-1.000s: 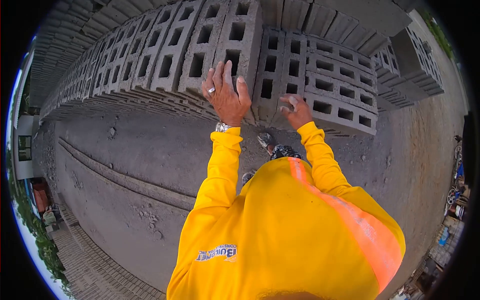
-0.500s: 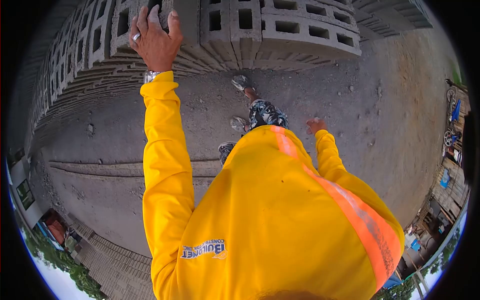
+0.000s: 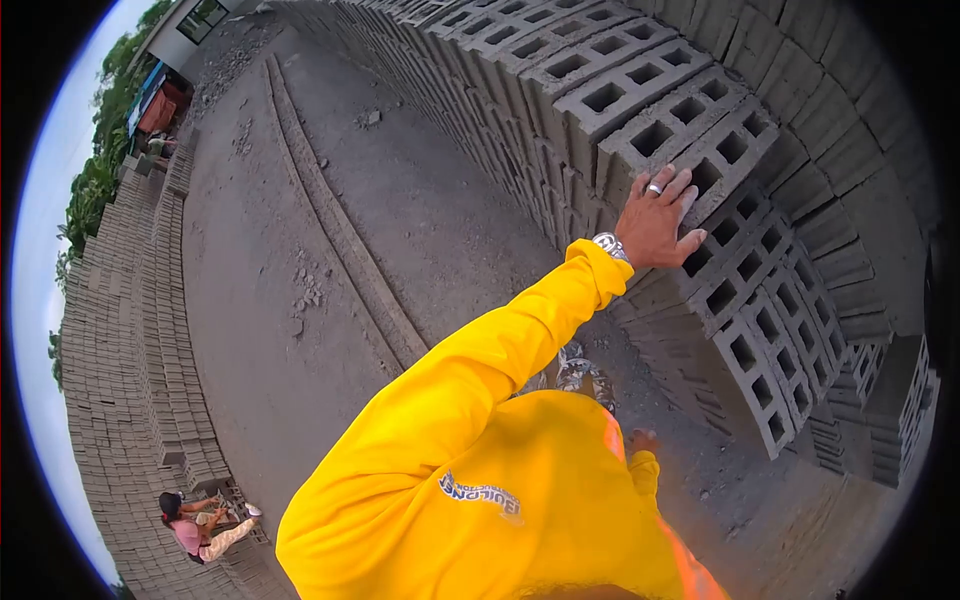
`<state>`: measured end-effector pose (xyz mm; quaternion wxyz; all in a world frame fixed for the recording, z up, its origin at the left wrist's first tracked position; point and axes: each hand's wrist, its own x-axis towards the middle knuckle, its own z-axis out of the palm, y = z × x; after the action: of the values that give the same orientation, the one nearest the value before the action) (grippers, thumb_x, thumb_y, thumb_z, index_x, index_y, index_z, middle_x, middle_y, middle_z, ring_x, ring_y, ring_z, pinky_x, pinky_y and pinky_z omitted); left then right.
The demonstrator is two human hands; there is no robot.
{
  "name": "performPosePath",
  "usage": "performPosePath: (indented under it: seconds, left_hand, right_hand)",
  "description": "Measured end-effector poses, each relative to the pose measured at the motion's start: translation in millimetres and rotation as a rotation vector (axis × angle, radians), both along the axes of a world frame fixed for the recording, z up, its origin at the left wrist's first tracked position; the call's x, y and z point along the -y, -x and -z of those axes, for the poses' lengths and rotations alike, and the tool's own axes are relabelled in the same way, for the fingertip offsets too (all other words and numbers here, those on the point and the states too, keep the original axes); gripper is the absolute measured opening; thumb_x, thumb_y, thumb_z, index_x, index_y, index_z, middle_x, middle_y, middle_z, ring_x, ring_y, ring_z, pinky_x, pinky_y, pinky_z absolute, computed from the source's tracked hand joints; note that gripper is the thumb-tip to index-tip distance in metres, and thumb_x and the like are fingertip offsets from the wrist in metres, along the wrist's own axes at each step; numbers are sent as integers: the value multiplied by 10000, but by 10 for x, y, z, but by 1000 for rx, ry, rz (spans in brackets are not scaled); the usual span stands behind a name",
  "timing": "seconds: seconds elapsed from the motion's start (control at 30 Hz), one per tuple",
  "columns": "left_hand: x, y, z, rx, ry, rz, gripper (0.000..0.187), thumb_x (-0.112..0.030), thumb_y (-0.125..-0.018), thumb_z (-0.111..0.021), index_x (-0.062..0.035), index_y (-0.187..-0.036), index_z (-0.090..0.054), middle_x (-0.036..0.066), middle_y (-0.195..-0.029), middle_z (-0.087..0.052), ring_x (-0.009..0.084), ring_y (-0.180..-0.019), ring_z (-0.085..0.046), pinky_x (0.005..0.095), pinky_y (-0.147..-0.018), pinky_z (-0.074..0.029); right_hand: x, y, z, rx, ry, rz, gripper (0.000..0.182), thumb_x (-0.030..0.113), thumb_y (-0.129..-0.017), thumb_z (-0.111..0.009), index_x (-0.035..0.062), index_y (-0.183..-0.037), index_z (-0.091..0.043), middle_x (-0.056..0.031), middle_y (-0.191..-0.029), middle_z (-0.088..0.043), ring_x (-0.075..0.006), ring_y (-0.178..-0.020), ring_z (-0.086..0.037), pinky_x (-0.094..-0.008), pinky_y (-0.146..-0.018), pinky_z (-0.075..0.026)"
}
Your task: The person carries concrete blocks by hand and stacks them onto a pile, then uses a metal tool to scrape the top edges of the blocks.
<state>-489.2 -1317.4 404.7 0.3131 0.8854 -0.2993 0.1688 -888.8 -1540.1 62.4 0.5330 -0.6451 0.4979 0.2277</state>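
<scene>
My left hand (image 3: 660,222), with a ring and a wristwatch (image 3: 611,246), rests on top of a stack of grey concrete hollow blocks (image 3: 718,162). Its fingers are spread over a block's upper face, near the holes, and the thumb stands apart. The row of blocks curves away to the upper left, holes facing up. Low beside my body hangs my right hand (image 3: 645,440), mostly in shadow and partly cut off by the yellow sleeve (image 3: 643,472); its fingers are too small to make out.
A long narrow strip (image 3: 340,220) runs along the dusty ground (image 3: 240,280). More stacked blocks (image 3: 115,340) line the far left, where a person in a pink top (image 3: 188,533) sits. Blocks (image 3: 765,370) jut out at right; loose rubble (image 3: 305,292) lies on the ground.
The view has swung left and tilted, bringing the far stacks and the seated person into sight. My left hand stays on the blocks; my right hand still hangs low.
</scene>
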Motion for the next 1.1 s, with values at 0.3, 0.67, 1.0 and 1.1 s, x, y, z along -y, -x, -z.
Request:
performPosePath:
  seconds: [0.3, 0.67, 1.0, 1.1]
  left_hand:
    - [-1361, -674, -406, 11, 422, -101, 283, -289, -910, -603, -44, -1010, -703, 112, -916, -705, 223, -800, -663, 314, -706, -520]
    - [-3933, -3518, -468, -364, 1082, -869, 385, -293, -911, -626, 47, -1093, -615, 118, -886, -664, 166, -772, -634, 264, -698, -520]
    - [-4743, -4952, -50, -826, 1249, -733, 369, -358, -880, -674, 6, -888, -611, 31, -654, -558, 70, -457, -423, 204, -425, -346]
    - [-4894, -5159, 98, -845, 1406, -690, 345, -382, -899, -636, -51, -826, -570, 23, -645, -537, 76, -468, -432, 208, -434, -376]
  right_hand:
    - [-496, -2432, -692, 487, -70, -219, 191, 158, -835, -630, -2, -937, -640, -100, -837, -670, -177, -687, -647, -284, -599, -542]
    - [-775, -2605, -896, 373, 20, 51, 245, 153, -821, -652, -37, -975, -638, -149, -831, -666, -222, -688, -661, -312, -600, -566]
    - [-910, -2495, -2262, 362, 310, 545, 382, 377, -885, -620, 37, -1058, -642, -82, -893, -699, -161, -682, -660, -242, -587, -463]
    - [-603, -2543, -2509, 473, 369, 649, 425, 395, -898, -607, 34, -1121, -635, -77, -891, -696, -146, -672, -647, -248, -595, -463]
